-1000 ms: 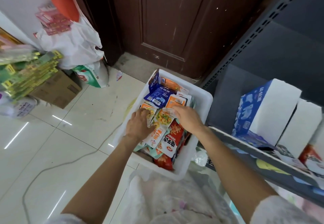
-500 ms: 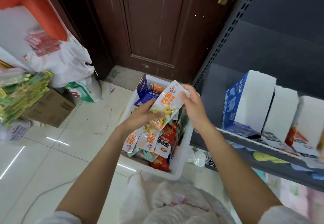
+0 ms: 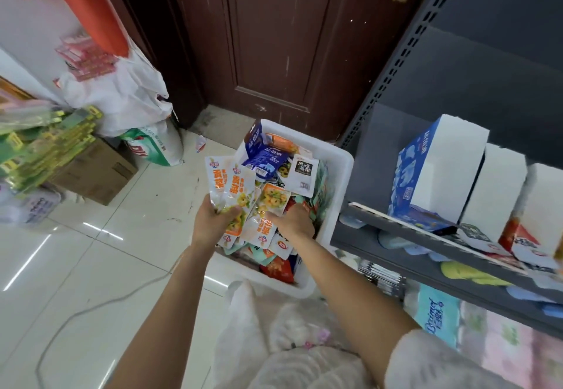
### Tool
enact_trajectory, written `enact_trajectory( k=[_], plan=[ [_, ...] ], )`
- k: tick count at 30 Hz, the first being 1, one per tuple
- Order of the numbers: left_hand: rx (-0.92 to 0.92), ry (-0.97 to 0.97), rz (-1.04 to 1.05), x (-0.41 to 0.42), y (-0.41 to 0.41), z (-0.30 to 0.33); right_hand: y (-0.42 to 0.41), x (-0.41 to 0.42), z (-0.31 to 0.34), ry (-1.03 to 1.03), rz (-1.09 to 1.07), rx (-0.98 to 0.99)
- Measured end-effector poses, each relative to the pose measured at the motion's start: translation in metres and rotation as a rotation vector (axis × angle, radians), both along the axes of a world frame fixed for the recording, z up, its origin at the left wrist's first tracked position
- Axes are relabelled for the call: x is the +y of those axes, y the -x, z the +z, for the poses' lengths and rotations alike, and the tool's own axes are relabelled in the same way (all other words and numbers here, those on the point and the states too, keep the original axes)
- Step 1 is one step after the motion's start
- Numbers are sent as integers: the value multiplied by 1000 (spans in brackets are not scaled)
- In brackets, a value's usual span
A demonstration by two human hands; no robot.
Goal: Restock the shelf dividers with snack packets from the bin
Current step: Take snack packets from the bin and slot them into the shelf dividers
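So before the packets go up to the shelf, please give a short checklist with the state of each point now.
1. Left hand grips the white-and-orange packets: ok.
2. Right hand has a packet: cannot tell, its fingers are hidden among those in the white bin.
3. Held packets all of one kind: cannot tell.
4. Blue display box on the shelf open at the front: ok.
5. Space inside it: cannot tell.

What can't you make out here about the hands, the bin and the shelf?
- Right hand, head view: fingertips buried among packets; its grip is unclear.
- White bin: bottom hidden by heaped packets.
- Left hand grips orange-and-white packets; exact count unclear, they overlap.
- Shelf: cut off by the right edge, lower goods blurred.
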State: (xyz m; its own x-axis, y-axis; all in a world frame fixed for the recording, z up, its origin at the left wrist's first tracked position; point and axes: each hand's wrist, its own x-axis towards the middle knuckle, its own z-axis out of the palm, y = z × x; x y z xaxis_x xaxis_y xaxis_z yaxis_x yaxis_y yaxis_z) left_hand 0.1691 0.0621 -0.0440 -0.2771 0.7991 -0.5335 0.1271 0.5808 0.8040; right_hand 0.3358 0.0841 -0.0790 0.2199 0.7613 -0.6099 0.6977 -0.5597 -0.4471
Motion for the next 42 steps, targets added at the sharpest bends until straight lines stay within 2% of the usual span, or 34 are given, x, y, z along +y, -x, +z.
enact_trajectory(
  k=[5, 11, 13, 16, 20, 25, 28, 35, 39, 42],
  plan=[
    [15, -30, 52, -6, 7, -1, -11, 8, -13, 44, -228, 238],
    [-52, -46, 56, -7, 5, 3, -46, -18, -8, 4, -397, 448],
    [-63, -56, 29, -5, 0, 4, -52, -25, 5, -67, -445, 515],
    [-79, -71, -24, -4, -7, 6, -65, -37, 42, -267, -428, 484],
    [-100, -96, -189, 0, -20, 9, -84, -40, 91, -491, -269, 417],
    [-334, -119, -353, 0, -46, 28, -84, -22, 110, -452, -233, 570],
    [-433, -86, -365, -3, -60, 41, -79, -16, 106, -437, -310, 634],
    [-353, -201, -360, 0, -88, 58, -99, -29, 116, -583, -534, 667],
    [-309, -338, -373, 2, -120, 79, -140, -52, 133, -698, -532, 531],
    [-362, -329, -368, 1, -153, 90, -174, -79, 141, -733, -598, 468]
  ],
)
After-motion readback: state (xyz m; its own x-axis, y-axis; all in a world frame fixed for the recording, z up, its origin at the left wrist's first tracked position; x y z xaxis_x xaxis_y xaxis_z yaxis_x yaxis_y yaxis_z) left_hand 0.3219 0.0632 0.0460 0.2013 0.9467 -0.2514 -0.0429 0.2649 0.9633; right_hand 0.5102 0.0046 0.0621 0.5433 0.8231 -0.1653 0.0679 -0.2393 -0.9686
